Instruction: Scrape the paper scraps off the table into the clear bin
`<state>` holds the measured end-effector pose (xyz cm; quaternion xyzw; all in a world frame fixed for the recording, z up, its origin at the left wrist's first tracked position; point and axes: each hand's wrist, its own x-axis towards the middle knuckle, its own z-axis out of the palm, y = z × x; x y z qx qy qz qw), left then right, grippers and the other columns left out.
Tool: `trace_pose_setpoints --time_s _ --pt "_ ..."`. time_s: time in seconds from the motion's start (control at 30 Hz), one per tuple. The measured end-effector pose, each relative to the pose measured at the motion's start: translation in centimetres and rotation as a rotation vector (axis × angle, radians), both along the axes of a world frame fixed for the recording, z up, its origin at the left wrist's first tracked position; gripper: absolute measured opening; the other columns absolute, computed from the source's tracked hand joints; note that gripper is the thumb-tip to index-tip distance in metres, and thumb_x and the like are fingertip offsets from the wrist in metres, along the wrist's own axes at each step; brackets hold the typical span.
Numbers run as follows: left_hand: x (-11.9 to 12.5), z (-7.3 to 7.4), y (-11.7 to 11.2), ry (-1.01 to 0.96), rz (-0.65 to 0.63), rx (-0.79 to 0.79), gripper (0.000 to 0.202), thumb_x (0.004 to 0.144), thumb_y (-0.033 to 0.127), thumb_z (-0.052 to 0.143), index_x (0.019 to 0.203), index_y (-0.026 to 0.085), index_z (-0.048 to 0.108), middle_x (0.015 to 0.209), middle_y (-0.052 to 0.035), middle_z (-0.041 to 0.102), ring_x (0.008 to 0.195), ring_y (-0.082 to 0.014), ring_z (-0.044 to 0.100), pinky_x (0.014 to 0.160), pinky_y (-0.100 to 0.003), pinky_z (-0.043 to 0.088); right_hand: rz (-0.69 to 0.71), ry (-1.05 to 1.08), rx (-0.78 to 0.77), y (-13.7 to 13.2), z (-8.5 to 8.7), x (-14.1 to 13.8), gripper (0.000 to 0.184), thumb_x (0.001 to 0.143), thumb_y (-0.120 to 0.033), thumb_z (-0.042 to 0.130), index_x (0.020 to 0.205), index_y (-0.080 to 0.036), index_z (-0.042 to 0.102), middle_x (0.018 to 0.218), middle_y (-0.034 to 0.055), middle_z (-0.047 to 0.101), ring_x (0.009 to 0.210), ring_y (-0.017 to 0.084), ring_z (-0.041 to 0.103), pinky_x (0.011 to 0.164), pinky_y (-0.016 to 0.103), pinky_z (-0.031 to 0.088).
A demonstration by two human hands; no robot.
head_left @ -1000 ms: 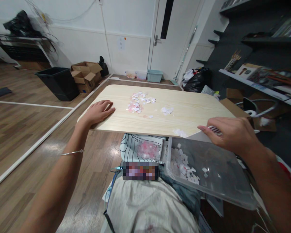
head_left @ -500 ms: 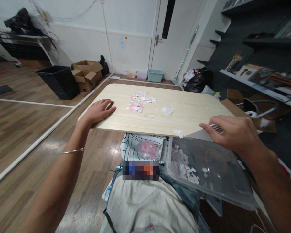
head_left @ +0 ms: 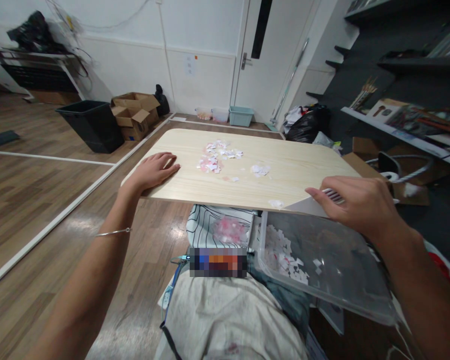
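My left hand (head_left: pixel 155 171) rests on the left end of the pale wooden tabletop (head_left: pixel 187 189), fingers stretched out and holding nothing. At the right, my right hand (head_left: pixel 356 201) is closed around a flat, pale scraper (head_left: pixel 305 205) with a ribbed grip. Its blade lies low along the tabletop's near edge, its tip close to a small clump of white paper bits (head_left: pixel 276 203). Farther in lie a pile of white and pink paper bits (head_left: pixel 210 163) and a smaller white pile (head_left: pixel 260 170). Below the edge, a clear plastic bin (head_left: pixel 333 267) holds white paper squares (head_left: pixel 285 257).
Pink bits in clear plastic (head_left: pixel 230 229) lie on striped cloth (head_left: pixel 198 225) by my lap. Beyond the table stand a black bin (head_left: pixel 93 127), cardboard boxes (head_left: pixel 137 115) and a light-blue basket (head_left: pixel 241 116). A shelf (head_left: pixel 408 127) with brushes runs along the right wall.
My right hand and the scraper have shifted slightly left and up. The paper clump at the near edge, which hung partly over it, now lies farther onto the tabletop. My left hand stays put.
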<state>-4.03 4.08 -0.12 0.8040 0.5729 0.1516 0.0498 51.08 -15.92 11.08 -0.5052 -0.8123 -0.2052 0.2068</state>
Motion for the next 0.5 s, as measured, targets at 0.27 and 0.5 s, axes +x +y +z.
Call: trace_pose_setpoints --time_s 0.27,0.5 --pt "-0.1 0.0 0.1 -0.001 0.006 -0.015 0.077 0.12 0.078 0.049 0.167 0.026 0.081 0.187 -0.0153 0.074 0.174 -0.041 0.066 0.149 -0.053 0.048 -0.02 -0.044 -0.02 1.2 0.4 -1.4 0.058 0.125 -0.06 0.059 0.076 -0.03 0.065 0.072 0.0098 0.077 0.071 0.029 0.071 0.069 0.042 0.035" --pt "0.1 0.0 -0.1 -0.008 0.007 -0.015 0.076 0.12 0.074 0.049 0.169 0.025 0.081 0.187 -0.0161 0.075 0.173 -0.0418 0.066 0.148 -0.055 0.049 -0.005 -0.086 -0.06 1.3 0.9 -1.4 0.057 0.125 -0.06 0.06 0.077 -0.03 0.063 0.071 0.0092 0.077 0.069 0.029 0.07 0.07 0.042 0.034"
